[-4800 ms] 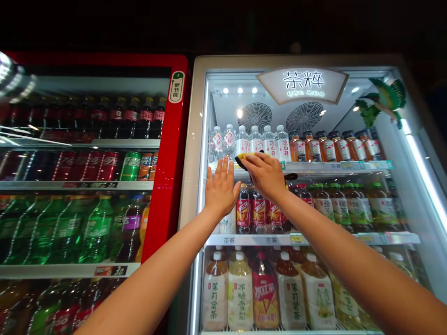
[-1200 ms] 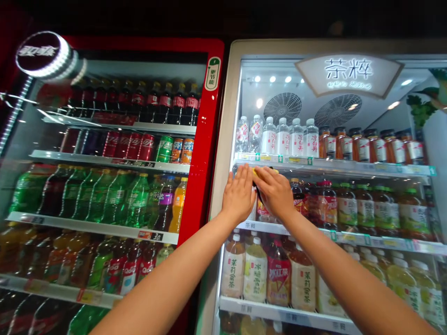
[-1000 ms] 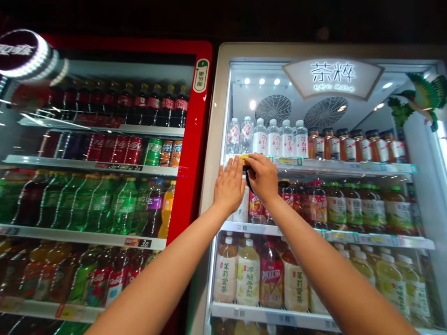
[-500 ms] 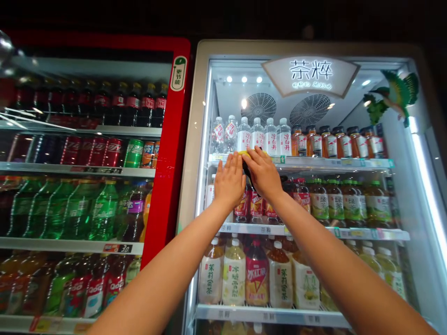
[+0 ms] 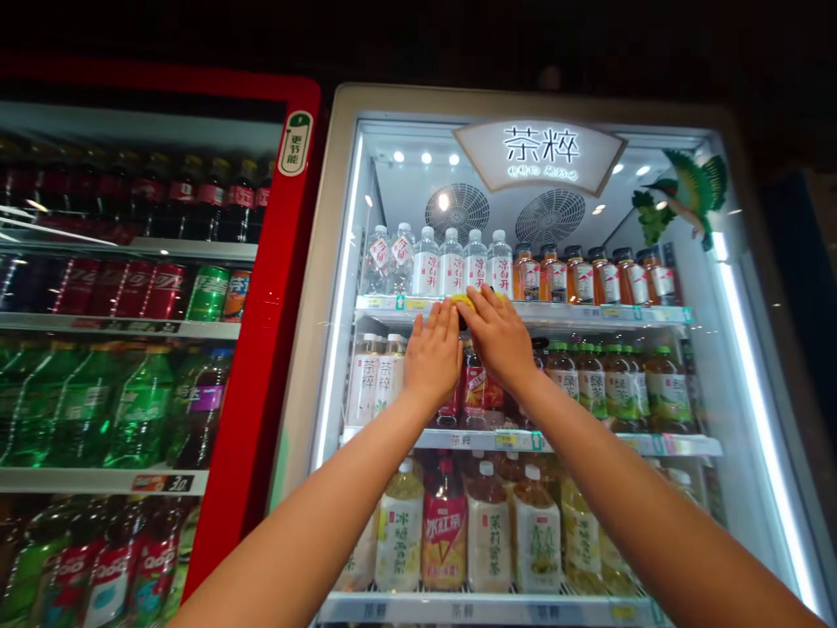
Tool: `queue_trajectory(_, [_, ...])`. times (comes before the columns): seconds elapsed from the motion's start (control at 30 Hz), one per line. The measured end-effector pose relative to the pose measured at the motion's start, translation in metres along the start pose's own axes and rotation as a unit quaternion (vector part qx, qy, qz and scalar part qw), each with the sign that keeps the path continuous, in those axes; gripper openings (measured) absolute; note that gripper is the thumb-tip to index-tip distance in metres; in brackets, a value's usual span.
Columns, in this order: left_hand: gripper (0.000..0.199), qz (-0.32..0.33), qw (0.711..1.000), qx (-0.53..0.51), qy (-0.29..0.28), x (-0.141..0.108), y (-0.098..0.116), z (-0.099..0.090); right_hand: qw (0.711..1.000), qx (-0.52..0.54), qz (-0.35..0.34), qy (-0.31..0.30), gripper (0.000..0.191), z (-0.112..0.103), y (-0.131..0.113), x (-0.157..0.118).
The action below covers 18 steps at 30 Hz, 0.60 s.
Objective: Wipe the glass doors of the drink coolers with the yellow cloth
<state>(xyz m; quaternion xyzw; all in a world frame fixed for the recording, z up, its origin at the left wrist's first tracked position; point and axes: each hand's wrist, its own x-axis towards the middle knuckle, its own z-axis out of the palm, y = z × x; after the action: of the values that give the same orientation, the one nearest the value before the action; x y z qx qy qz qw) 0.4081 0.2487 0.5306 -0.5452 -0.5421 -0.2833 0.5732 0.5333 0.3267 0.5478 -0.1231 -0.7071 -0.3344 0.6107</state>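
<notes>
Hands (image 5: 432, 353), cloth (image 5: 461, 299) well inside frame (image 5: 332, 218)

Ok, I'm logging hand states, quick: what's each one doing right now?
Left hand: open and flat, nothing visible in its grasp.
Right hand: holding a yellow item, mostly hidden beneath it.

At left, we see a red-framed cooler (image 5: 269, 305) where dark bottles (image 5: 211, 205) stand above red cans (image 5: 163, 292) and a green can (image 5: 207, 294), with green bottles (image 5: 139, 410) lower still (the price tag (image 5: 163, 483) beneath them reads 3.0). To the right, we face lit shelves (image 5: 628, 312): clear water bottles (image 5: 451, 264) line up beside dark-capped amber bottles (image 5: 577, 279), green-capped bottles (image 5: 608, 384) fill part of the next row, and a large red-labelled bottle (image 5: 445, 532) stands among paler ones below. Overhead, we find two round grilles (image 5: 471, 212), a glowing fan-shaped sign (image 5: 540, 155) and a green bird-shaped decoration (image 5: 694, 192).
</notes>
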Motion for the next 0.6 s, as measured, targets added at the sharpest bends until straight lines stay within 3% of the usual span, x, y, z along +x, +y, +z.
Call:
queue_trajectory(0.13, [0.056,-0.004,1.000,0.022,0.007,0.022,-0.009,-0.006,0.999,0.032,0.027,0.022,0.046,0.006,0.001,0.026])
queue_trajectory(0.27, [0.056,-0.015,0.999,0.006,0.030,-0.001,-0.003,0.002,0.999,0.039,-0.019,0.005,0.046,0.003,-0.004,0.006])
queue_trajectory(0.4, [0.056,-0.014,0.998,-0.028,0.048,-0.006,0.043,0.021,0.999,0.013,-0.042,-0.009,0.043,-0.017,0.033,-0.030])
queue_trajectory(0.53, [0.056,0.013,0.999,-0.045,0.023,0.029,0.097,0.029,1.000,-0.010,-0.003,0.003,0.048,-0.038,0.087,-0.044])
queue_trajectory(0.6, [0.058,0.019,0.999,-0.041,0.011,0.045,0.109,0.027,0.999,0.000,0.029,0.018,0.050,-0.040,0.100,-0.040])
